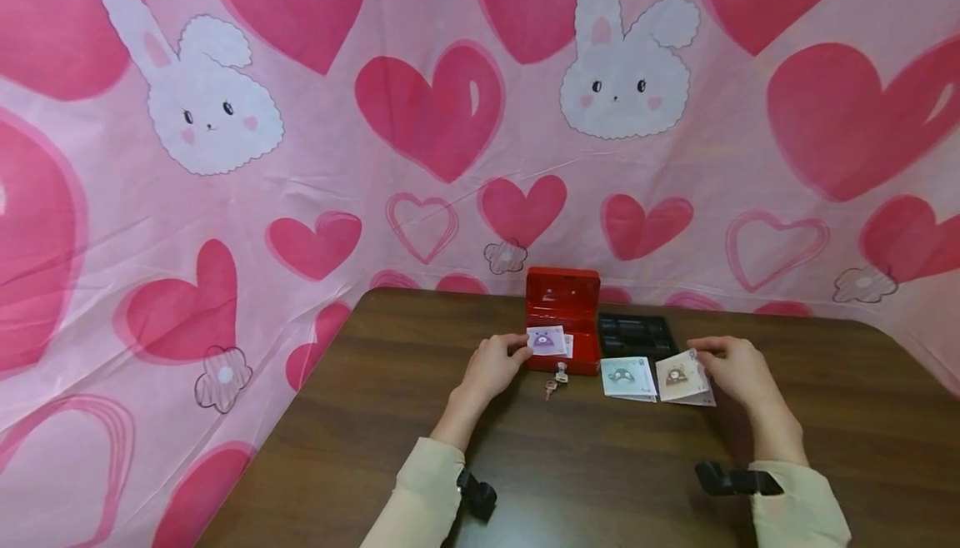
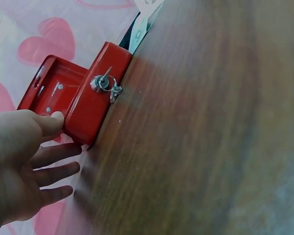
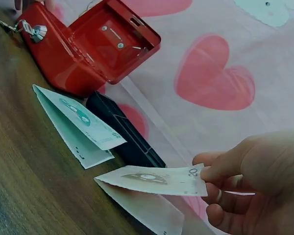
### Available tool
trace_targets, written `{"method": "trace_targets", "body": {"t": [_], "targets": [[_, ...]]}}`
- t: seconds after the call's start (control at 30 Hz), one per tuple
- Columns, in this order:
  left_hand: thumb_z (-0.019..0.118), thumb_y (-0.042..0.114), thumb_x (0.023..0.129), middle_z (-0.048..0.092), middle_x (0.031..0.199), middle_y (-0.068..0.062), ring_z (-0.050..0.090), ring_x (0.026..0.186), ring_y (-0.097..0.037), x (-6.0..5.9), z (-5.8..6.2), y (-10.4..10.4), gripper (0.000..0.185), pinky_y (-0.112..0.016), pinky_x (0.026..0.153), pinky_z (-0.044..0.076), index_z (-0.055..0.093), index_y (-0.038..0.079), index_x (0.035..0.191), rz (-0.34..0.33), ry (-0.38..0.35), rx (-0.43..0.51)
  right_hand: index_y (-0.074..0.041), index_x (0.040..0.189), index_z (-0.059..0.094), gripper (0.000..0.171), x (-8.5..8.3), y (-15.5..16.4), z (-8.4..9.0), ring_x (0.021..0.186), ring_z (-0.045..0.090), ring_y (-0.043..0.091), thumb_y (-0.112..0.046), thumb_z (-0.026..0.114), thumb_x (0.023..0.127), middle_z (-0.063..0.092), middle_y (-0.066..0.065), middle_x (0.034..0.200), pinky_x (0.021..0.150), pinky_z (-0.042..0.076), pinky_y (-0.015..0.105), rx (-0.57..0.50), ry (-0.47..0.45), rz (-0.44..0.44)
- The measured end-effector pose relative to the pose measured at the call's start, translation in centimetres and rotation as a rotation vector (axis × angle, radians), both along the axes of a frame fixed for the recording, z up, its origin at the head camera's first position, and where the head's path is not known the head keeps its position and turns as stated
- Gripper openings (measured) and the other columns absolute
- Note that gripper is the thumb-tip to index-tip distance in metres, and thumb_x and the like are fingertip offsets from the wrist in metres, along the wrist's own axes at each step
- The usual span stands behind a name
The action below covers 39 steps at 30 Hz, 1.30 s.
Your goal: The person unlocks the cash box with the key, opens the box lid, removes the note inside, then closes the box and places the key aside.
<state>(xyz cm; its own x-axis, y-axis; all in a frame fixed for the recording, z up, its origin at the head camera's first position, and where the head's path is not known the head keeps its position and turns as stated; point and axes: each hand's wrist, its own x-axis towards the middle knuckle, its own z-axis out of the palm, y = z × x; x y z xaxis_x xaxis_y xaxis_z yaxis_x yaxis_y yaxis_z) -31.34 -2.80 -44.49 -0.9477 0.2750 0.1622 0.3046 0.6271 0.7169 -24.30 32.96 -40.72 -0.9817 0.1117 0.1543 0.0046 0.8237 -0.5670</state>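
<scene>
At the left side of the open red cash box (image 1: pixel 587 348), my left hand (image 1: pixel 495 363) pinches the left edge of a purple play banknote (image 1: pixel 546 340) between thumb and index finger. The other left fingers (image 2: pixel 56 174) are spread beside the box. The purple note overlaps the box's inside, with another note partly under it. My right hand (image 1: pixel 738 369) pinches the end of a folded brown banknote (image 3: pixel 147 178) marked 20, its upper half lifted off the lower. A folded green banknote (image 1: pixel 628 377) lies between the box and the brown note.
A key in the box's lock (image 2: pixel 99 83) carries a ring with a hanging key (image 1: pixel 551 387). Behind the notes lies a black compartment tray (image 1: pixel 637 334) on the wooden table (image 1: pixel 600 465). A pink cloth (image 1: pixel 420 148) with hearts and rabbits hangs at the back.
</scene>
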Motion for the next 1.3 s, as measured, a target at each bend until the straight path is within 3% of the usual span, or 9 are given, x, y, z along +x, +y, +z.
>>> {"method": "trace_targets", "body": {"t": [0.2, 0.4, 0.7, 0.97, 1.3], "targets": [[0.065, 0.029, 0.097, 0.068, 0.130, -0.006, 0.062, 0.121, -0.025, 0.1, 0.0, 0.0, 0.036, -0.050, 0.103, 0.049, 0.067, 0.015, 0.130, -0.002, -0.001, 0.007, 0.008, 0.118, 0.066, 0.030, -0.3, -0.2, -0.4, 0.113, 0.053, 0.055, -0.008, 0.053, 0.097, 0.058, 0.038, 0.124, 0.091, 0.043, 0.064, 0.003, -0.006, 0.011], [0.065, 0.028, 0.097, 0.068, 0.130, -0.006, 0.063, 0.121, -0.025, 0.0, 0.0, 0.1, 0.036, -0.050, 0.103, 0.049, 0.068, 0.014, 0.130, 0.006, 0.008, 0.004, 0.008, 0.121, 0.063, 0.032, 0.0, -0.8, 0.0, 0.115, 0.051, 0.055, -0.009, 0.052, 0.097, 0.057, 0.038, 0.125, 0.093, 0.042, 0.066, -0.019, 0.048, -0.022], [0.064, 0.029, 0.097, 0.068, 0.130, -0.006, 0.063, 0.121, -0.025, -0.1, 0.0, 0.1, 0.037, -0.049, 0.103, 0.049, 0.067, 0.014, 0.130, 0.004, -0.008, 0.005, 0.003, 0.115, 0.070, 0.026, -0.5, -3.5, 0.5, 0.094, 0.063, 0.039, -0.010, 0.057, 0.097, 0.066, 0.031, 0.116, 0.079, 0.050, 0.052, 0.009, 0.154, 0.042], [0.065, 0.029, 0.096, 0.069, 0.128, -0.006, 0.065, 0.118, -0.024, -0.1, 0.0, 0.0, 0.035, -0.047, 0.101, 0.051, 0.069, 0.013, 0.128, -0.003, 0.049, -0.031, 0.000, 0.114, 0.071, 0.024, -0.8, -5.9, 0.6, 0.101, 0.061, 0.040, -0.009, 0.059, 0.095, 0.066, 0.028, 0.118, 0.087, 0.048, 0.056, -0.004, 0.154, 0.109], [0.064, 0.030, 0.097, 0.069, 0.129, -0.005, 0.064, 0.120, -0.023, 0.0, 0.0, -0.1, 0.036, -0.046, 0.102, 0.050, 0.068, 0.015, 0.129, 0.008, 0.037, -0.051, 0.000, 0.113, 0.072, 0.023, -1.0, -7.7, 0.5, 0.099, 0.061, 0.037, -0.007, 0.058, 0.095, 0.067, 0.026, 0.117, 0.092, 0.049, 0.058, -0.004, 0.167, 0.160]]}}
